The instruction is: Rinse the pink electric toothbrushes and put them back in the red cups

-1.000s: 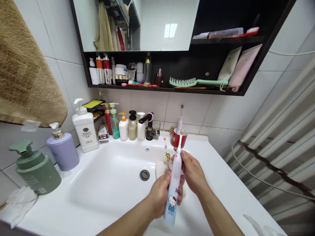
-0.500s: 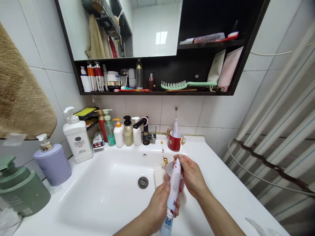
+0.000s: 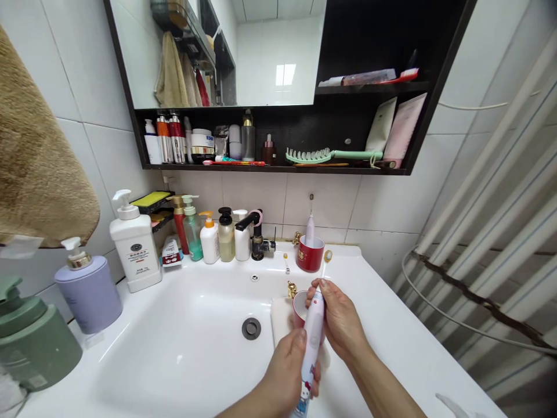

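My left hand [image 3: 285,371] is wrapped round the lower body of a white and pink electric toothbrush [image 3: 314,328] with a cartoon cat print. My right hand [image 3: 342,322] grips its upper body just below the thin neck, whose small brush head [image 3: 328,255] points up and slightly right. Both hands are over the right part of the white sink [image 3: 183,348]. Behind the toothbrush a red cup [image 3: 299,305] stands on the sink's edge beside a white pad [image 3: 281,313].
A second red cup [image 3: 310,255] holding another toothbrush stands at the back by the black tap [image 3: 256,235]. Several pump bottles line the back and left rim, including a white one [image 3: 134,244], a purple one [image 3: 87,287] and a green one [image 3: 30,339]. A brown towel [image 3: 39,157] hangs left.
The toothbrush has tilted slightly to the right and both hands have sunk lower in view. The camera has shifted a little, so the shelf and bottles sit lower.
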{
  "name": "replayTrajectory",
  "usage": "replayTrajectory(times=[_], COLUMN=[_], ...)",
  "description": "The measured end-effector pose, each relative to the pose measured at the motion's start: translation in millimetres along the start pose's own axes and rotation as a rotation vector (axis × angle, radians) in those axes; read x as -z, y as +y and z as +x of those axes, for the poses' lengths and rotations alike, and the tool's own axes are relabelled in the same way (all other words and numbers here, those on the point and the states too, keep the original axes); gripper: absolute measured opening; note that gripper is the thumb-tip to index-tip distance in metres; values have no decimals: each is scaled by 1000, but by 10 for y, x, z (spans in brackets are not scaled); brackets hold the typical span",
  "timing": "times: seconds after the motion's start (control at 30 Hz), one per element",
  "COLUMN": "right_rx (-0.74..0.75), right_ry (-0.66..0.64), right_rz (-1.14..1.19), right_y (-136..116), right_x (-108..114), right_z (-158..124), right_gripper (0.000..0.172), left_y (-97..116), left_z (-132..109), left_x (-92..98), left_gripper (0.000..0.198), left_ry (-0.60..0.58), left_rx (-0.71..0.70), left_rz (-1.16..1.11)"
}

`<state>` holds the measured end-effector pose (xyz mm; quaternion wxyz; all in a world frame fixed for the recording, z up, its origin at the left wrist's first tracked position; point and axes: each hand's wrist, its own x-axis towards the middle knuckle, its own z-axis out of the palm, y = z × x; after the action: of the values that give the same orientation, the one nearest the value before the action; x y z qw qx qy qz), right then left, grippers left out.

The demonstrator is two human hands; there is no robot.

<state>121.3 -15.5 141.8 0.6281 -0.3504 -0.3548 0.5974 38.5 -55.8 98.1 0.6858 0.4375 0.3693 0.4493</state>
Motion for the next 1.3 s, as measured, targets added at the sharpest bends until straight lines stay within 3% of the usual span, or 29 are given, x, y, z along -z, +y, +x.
replayTrajectory(times=[0.07,0.2,0.37,0.53,0.7,0.83,1.03,1.2,1.3], right_rx=[-4,-25,-14,-29,-28,-29,-28,-43,-37], right_ry=[6,-3,-18,-16,-30,-11,15,9,15], right_rz=[18,65,99,105,92,90,86,103,98], right_y=[2,6,23,48,46,41,46,68,80], right_x=[-2,-9,11,59,65,58,55,73,82], right_z=[-5,-7,-8,30,41,26,29,49,46], right_gripper=[11,12,11,11,10,11,11,12,11], left_y=[-2,-11,-5,0,-18,-26,-6,-6,-33], left_z=[-6,-12,-13,-7,-3,-6,-20,-23,-13], left_x=[2,-9,-14,-15,-20,-21,-21,-28,-30], left_gripper=[46,51,49,57,54,57,51,50,47], left_ry=[19,-70,39,-101,-41,-97,12,-102,-36], left_rx=[-16,52,8,142,47,163,76,236,145], left_rz=[36,-62,49,-125,-29,-125,15,-189,-131])
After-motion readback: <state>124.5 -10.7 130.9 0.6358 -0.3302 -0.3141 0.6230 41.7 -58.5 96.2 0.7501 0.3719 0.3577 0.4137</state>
